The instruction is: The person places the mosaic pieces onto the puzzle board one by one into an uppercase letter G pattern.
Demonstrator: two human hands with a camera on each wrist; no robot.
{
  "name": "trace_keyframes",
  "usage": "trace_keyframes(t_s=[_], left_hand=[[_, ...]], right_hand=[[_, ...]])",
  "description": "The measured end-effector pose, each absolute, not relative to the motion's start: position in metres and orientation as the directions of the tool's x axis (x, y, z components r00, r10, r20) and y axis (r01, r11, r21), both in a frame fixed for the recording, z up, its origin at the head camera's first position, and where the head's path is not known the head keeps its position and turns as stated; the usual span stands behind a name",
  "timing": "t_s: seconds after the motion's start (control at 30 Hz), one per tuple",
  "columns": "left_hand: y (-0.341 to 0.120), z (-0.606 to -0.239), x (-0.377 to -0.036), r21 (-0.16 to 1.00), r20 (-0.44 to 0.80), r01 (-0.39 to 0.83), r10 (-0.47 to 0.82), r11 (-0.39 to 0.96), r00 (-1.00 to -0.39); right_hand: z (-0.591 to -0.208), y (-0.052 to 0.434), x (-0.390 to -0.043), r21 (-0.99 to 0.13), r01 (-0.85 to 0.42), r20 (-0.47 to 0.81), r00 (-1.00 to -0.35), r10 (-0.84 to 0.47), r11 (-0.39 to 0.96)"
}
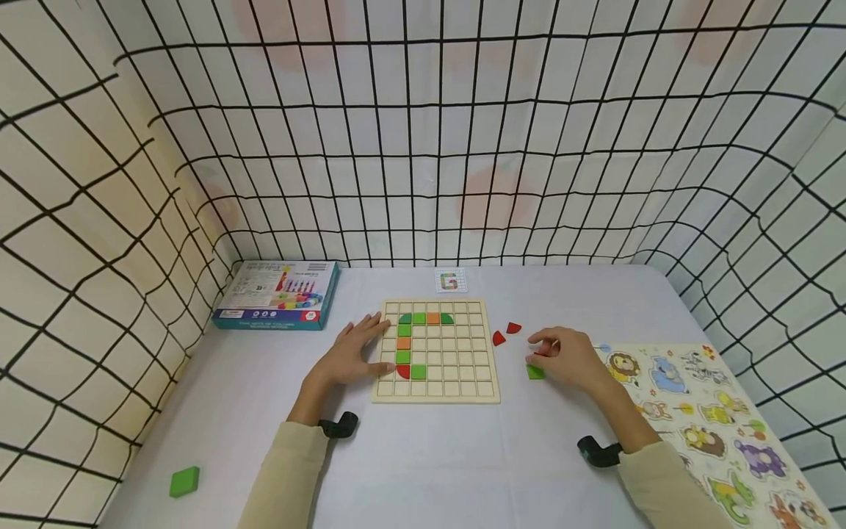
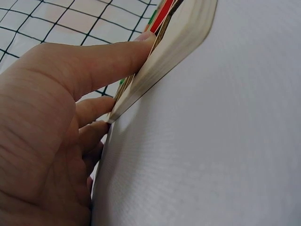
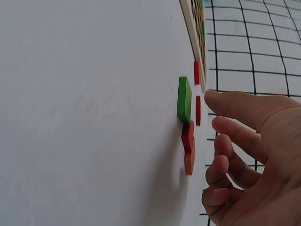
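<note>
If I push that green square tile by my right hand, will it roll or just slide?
The green tile looks flat and square-edged, so it should slide, not roll. It seems thin and small, probably light. The table looks smooth, so it may skid easily; pinching its edges with the fingers likely works best.

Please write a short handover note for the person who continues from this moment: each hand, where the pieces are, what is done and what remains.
Left hand: flat, fingers on the left edge of the grid board.
Right hand: holds nothing, fingers loosely curled over the green square and small red and orange pieces on the table.
Done: green, orange and red tiles form the top and left side of a G-like shape.
Left: the rest of the shape. Two red pieces lie right of the board; a spare green tile lies far left.
</note>
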State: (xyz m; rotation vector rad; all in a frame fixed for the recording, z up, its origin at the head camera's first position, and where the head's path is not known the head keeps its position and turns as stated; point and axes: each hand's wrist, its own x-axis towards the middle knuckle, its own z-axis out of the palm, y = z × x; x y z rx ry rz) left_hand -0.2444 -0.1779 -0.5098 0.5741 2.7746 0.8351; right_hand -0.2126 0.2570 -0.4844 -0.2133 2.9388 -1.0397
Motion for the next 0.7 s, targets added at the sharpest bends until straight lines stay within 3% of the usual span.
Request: trace_keyframes(t_s=[0.5,0.7], left_hand=[[-0.178,-0.509,-0.245,0.561,-0.058,0.317,0.419,0.764,-0.906],[-0.179,-0.511,-0.246,0.56,-0.057,0.326,0.428,0.762,-0.902]], right_hand=[[-0.484,0.285,-0.208,-0.577,-0.112,0.032,-0.993,-0.114,0.809],[-0.485,0.287,-0.208,-0.579,-0.071,-0.029,-0.994,-0.108,0.812]])
